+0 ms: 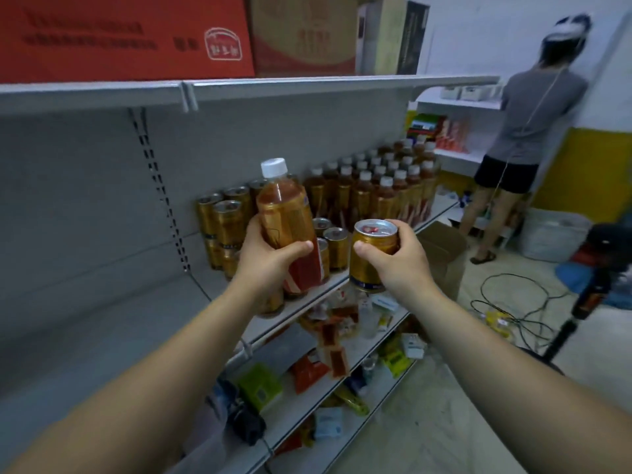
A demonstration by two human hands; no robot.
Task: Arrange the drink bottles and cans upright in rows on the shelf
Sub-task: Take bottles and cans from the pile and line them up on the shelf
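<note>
The left hand [270, 260] is gripping the full, probably heavy bottle [284, 213] mid-body while the right hand [405, 260] is curling round a stiff, slick-looking can [371, 260], both hovering at the shelf [335, 280] front

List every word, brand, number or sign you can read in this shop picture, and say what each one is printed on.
Nothing here can be read for certain.
Red carton, top left: white lettering and a logo, too blurred.
Brown carton beside it: red print, blurred.
Bottle in the left hand: label unreadable.
Can in the right hand: label unreadable.
</note>
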